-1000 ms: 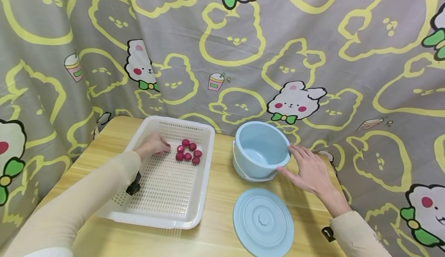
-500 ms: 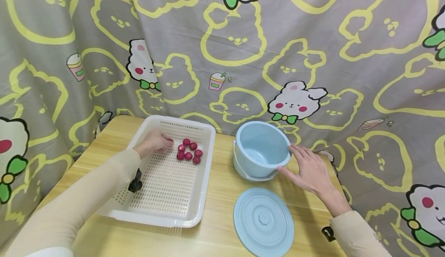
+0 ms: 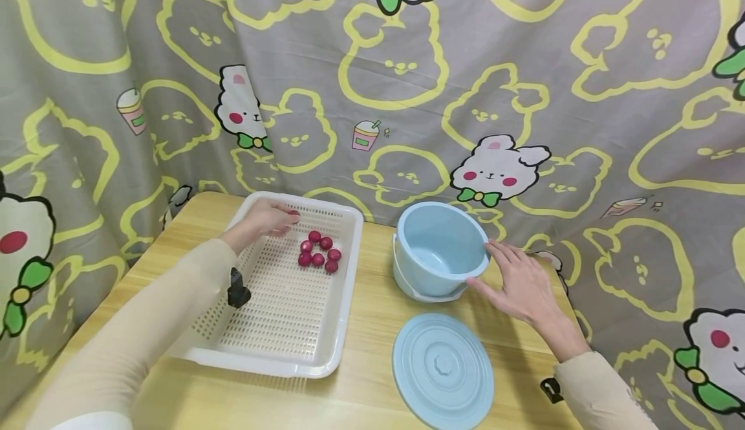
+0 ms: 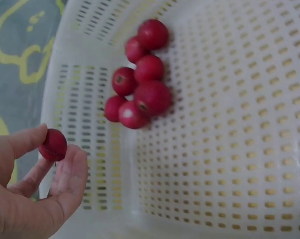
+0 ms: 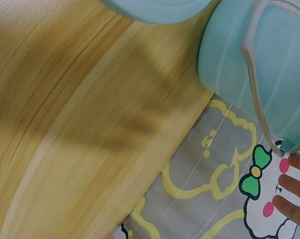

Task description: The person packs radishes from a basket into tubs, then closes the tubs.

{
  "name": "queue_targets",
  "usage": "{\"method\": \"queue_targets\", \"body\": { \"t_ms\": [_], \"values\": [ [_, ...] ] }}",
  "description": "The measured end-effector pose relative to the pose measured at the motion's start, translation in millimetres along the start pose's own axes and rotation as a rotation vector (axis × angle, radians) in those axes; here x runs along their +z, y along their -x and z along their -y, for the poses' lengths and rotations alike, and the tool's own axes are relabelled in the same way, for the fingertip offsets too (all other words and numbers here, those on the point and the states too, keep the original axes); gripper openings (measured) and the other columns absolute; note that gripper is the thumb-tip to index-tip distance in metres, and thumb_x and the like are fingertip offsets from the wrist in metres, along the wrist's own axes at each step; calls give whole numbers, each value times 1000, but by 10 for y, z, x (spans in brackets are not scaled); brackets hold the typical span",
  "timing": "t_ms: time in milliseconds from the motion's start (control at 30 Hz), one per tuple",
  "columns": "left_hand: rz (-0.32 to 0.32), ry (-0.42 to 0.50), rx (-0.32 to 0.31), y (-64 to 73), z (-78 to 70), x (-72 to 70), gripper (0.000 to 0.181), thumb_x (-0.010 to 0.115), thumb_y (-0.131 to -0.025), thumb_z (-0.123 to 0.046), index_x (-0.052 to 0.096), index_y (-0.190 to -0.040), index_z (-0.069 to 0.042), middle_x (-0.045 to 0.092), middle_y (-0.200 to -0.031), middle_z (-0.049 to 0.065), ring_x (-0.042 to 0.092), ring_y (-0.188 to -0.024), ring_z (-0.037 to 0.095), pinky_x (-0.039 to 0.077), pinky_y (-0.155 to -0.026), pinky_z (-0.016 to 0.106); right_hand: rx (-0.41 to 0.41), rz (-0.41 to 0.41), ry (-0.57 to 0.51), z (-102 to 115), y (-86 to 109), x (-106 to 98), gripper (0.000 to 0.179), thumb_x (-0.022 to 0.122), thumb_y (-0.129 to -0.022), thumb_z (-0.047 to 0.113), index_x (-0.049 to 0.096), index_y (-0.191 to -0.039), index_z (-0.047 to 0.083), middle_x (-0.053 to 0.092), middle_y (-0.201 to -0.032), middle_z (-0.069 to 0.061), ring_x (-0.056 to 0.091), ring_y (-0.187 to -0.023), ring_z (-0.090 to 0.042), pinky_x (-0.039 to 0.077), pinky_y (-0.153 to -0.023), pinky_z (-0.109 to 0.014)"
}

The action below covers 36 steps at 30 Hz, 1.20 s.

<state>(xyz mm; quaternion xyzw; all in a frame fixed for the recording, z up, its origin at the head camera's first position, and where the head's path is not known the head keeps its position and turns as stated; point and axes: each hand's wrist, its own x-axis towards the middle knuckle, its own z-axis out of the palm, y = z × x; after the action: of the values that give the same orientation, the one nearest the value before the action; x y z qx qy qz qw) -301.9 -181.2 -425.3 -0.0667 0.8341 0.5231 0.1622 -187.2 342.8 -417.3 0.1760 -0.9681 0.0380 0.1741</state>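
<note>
My left hand [image 3: 264, 218] is over the far left part of a white plastic basket [image 3: 346, 307], pinching a red radish [image 4: 53, 145] between thumb and fingers. The held radish is raised above the basket floor. Several more radishes [image 4: 150, 69] lie in a cluster on the perforated bottom, to the right of that hand in the head view. On the right, a light blue bucket [image 3: 445, 249] stands upright with nothing visible inside. My right hand [image 3: 520, 284] rests its extended fingers and thumb against the bucket's right rim; only some fingertips show in the right wrist view.
A round blue lid [image 3: 443, 372] lies flat on the wooden table [image 3: 372, 352], in front of the bucket. The bucket's pale handle [image 5: 251, 74] hangs down its side. A grey patterned curtain [image 3: 314, 48] hangs behind the table's far edge.
My left hand has lifted a radish up from the basket floor and moved slightly away and to the right. The right hand and the bucket have stayed in place.
</note>
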Motion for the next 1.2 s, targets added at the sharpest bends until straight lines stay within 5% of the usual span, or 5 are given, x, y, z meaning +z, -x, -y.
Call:
{"method": "queue_targets", "body": {
  "t_ms": [333, 1200],
  "values": [
    [50, 30, 58, 62, -191, 70, 56, 67, -105, -27, 52, -147, 5, 61, -145, 29, 66, -131, 42, 58, -110, 46, -8, -10, 0, -16, -5, 15, 82, 74, -87, 63, 61, -144, 5, 63, -147, -19, 59, -132, -46, 52, -103, -68],
    [119, 184, 118, 268, -817, 518, 49, 74, -100, -24, 59, -142, -4, 68, -138, 22, 71, -123, 39, 61, -105, 45, 20, 9, -10, -8, 13, 2, 84, 74, -87, 63, 60, -146, 7, 62, -149, -18, 58, -134, -45, 52, -104, -67]
  ]
}}
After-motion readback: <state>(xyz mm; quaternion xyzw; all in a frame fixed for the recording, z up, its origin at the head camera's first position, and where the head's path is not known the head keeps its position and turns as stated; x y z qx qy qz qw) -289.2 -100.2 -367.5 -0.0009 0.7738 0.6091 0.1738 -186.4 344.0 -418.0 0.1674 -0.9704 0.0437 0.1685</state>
